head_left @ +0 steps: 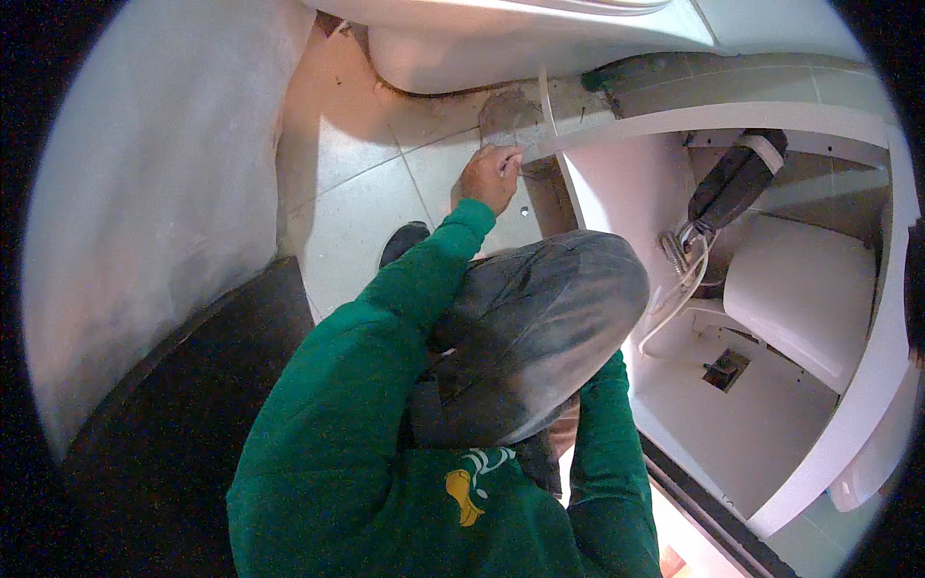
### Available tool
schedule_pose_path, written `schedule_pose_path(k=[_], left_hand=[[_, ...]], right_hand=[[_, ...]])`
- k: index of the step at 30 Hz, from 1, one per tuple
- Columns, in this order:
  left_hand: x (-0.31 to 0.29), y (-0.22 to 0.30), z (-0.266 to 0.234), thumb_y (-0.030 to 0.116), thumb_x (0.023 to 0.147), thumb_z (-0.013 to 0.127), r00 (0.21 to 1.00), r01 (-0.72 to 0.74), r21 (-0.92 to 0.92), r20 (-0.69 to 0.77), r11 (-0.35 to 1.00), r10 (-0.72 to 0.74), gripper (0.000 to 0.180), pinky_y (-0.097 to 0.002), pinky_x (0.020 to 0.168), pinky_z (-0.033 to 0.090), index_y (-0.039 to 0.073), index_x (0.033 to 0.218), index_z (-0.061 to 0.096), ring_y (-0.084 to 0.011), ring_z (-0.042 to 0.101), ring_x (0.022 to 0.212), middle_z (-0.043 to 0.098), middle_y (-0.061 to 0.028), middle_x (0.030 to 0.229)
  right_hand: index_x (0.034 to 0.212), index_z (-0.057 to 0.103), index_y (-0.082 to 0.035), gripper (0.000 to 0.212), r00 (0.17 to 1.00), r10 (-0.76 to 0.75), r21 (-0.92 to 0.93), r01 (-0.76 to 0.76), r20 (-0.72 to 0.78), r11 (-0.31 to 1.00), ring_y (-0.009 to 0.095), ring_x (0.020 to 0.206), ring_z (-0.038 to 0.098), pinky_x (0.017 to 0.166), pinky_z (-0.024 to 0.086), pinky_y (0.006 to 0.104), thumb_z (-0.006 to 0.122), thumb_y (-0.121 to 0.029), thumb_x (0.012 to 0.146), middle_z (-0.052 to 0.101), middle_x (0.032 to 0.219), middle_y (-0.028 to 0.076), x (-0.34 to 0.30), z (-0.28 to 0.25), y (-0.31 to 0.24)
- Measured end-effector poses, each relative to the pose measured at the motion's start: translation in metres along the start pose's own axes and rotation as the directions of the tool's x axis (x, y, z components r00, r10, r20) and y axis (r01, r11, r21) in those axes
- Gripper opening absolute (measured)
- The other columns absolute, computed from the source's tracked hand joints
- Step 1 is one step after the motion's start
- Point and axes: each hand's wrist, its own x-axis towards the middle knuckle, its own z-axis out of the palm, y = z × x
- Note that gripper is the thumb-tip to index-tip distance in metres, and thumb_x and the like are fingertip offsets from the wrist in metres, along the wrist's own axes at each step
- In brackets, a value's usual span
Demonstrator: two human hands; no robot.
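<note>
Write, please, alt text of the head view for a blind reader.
The left hand, green-sleeved, is at the corner of an open white cabinet with a pale hose inside. The right hand is hidden by the bent knee.

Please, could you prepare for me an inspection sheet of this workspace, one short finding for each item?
Surface: pale floor tiles, with dark grime near the white ceramic fixture.
Job's things: white cabinet, its inside visible; it holds a white container and a black bundle.
Clutter: small pale spot on the floor; what it is, cannot tell.
Hands: left hand at the cabinet's corner, fingers curled, grip unclear; right hand hidden.
Cables: pale lines below the bundle; hoses or cables, cannot tell.
Surroundings: large pale surface at the left.
</note>
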Motion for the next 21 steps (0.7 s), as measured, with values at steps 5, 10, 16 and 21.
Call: schedule_pose_path(k=[5, 10, 16, 21], left_hand=[[0.011, 0.018, -0.002, 0.023, 0.094, 0.067, 0.999, 0.032, -0.162, -0.010, 0.986, -0.034, 0.031, -0.0422, 0.082, 0.055, 0.009, 0.121, 0.069, -0.0351, 0.067, 0.091, 0.066, -0.0192, 0.112], [0.030, 0.055, 0.001, 0.029, 0.090, 0.073, 0.982, -0.185, -0.136, -0.055, 0.973, 0.179, 0.040, -0.0424, 0.085, 0.055, 0.008, 0.123, 0.068, -0.0361, 0.067, 0.096, 0.066, -0.0186, 0.114], [0.051, 0.070, 0.014, 0.031, 0.081, 0.084, 0.935, -0.354, -0.103, -0.079, 0.930, 0.347, 0.040, -0.0435, 0.091, 0.055, 0.007, 0.110, 0.074, -0.0360, 0.067, 0.102, 0.069, -0.0163, 0.114], [0.067, 0.107, 0.004, 0.030, 0.079, 0.084, 0.915, -0.402, -0.099, -0.086, 0.910, 0.394, 0.034, -0.0394, 0.084, 0.057, 0.013, 0.107, 0.077, -0.0286, 0.068, 0.100, 0.069, -0.0082, 0.108]], right_hand=[[0.099, 0.059, -0.006, 0.016, 1.000, 0.008, -0.011, -0.008, -0.004, 1.000, 0.028, 0.080, 0.069, 0.072, 0.053, 0.0418, 0.059, -0.021, 0.095, 0.072, 0.089, 0.017, 0.003, -0.002, 0.000], [0.098, 0.058, -0.006, 0.016, 1.000, -0.002, -0.040, 0.002, 0.003, 0.999, 0.030, 0.080, 0.069, 0.072, 0.054, 0.0425, 0.059, -0.021, 0.095, 0.072, 0.089, 0.018, 0.006, -0.004, 0.004], [0.098, 0.058, -0.007, 0.015, 0.999, 0.019, -0.066, -0.017, 0.029, 0.998, 0.033, 0.081, 0.070, 0.071, 0.054, 0.0433, 0.059, -0.021, 0.096, 0.072, 0.089, 0.019, 0.007, -0.002, 0.009], [0.098, 0.057, -0.007, 0.014, 0.990, 0.139, 0.048, -0.141, 0.036, 0.989, 0.038, 0.082, 0.071, 0.071, 0.054, 0.0447, 0.060, -0.021, 0.095, 0.072, 0.090, 0.021, 0.003, -0.001, 0.014]])
